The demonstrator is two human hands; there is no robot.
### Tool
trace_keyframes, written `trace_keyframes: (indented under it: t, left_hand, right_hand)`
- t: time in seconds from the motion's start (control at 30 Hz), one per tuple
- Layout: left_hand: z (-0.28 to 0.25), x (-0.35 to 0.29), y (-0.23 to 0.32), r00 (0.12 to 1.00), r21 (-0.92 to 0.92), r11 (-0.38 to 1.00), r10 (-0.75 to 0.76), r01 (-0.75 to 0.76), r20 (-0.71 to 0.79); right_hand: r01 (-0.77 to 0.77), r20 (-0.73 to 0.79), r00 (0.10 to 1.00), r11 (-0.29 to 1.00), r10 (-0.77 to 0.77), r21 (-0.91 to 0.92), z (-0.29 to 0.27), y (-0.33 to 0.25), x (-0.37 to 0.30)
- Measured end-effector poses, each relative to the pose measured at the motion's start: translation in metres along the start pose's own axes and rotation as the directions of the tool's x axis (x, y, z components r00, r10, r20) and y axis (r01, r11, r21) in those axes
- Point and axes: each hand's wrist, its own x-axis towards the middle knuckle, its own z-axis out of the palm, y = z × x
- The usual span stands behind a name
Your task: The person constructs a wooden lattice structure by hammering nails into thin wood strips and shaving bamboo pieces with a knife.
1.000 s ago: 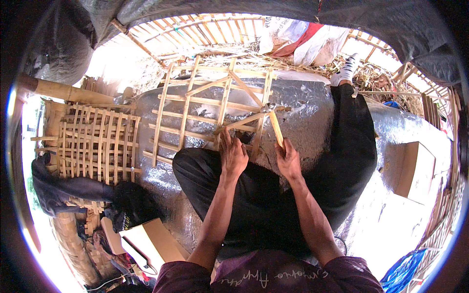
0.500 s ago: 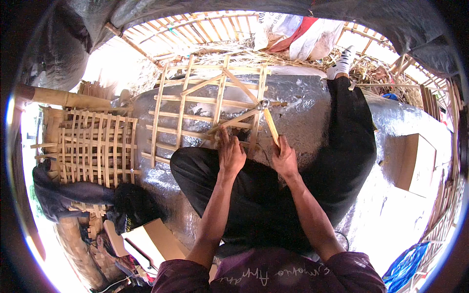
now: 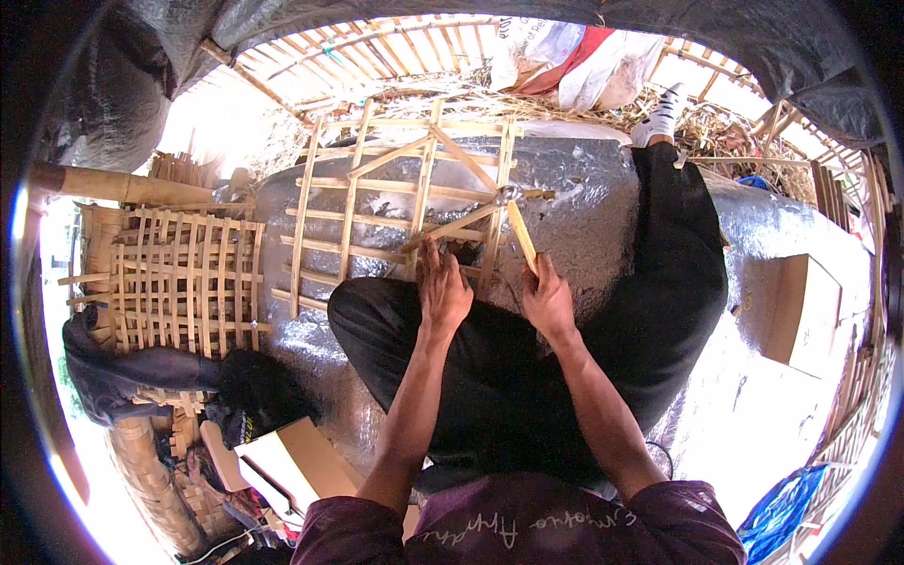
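A lattice of pale bamboo strips (image 3: 347, 202) lies in front of me, with slanted strips across its right part. My left hand (image 3: 444, 294) is closed at its near edge, fingertips on a strip near the lower right corner; the thumb side is partly hidden. My right hand (image 3: 549, 303) grips the yellow handle of a hammer (image 3: 521, 234). The metal head is at the lattice's right side, where a slanted strip meets the edge; whether it touches is unclear. My bent left leg (image 3: 377, 325) in black trousers reaches the lattice's near edge.
Silvery sheeting (image 3: 584, 226) covers the surface beneath me. A woven bamboo panel (image 3: 188, 282) stands at the left, with dark cloth (image 3: 141, 372) below it. Cardboard boxes lie at lower left (image 3: 306, 461) and right (image 3: 805, 315). Straw and a white-and-red sack (image 3: 589, 71) are at the back.
The hammer and both hands have shifted very slightly away from me. The lattice has tilted or moved a little, and my grip on the hammer is the same.
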Motion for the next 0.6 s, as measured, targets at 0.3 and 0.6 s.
trace_keyframes:
  t: [0.3,0.6]
  left_hand:
    - [-0.007,0.000,0.002,1.000,-0.087,0.996,-0.006,0.007,0.008]
    - [-0.007,-0.001,0.002,1.000,-0.199,0.980,-0.020,0.023,0.016]
  right_hand:
    - [-0.007,-0.014,1.000,0.993,0.008,0.121,0.001,0.003,0.005]
    - [0.003,-0.048,0.999,0.983,0.006,0.185,-0.003,-0.005,0.005]
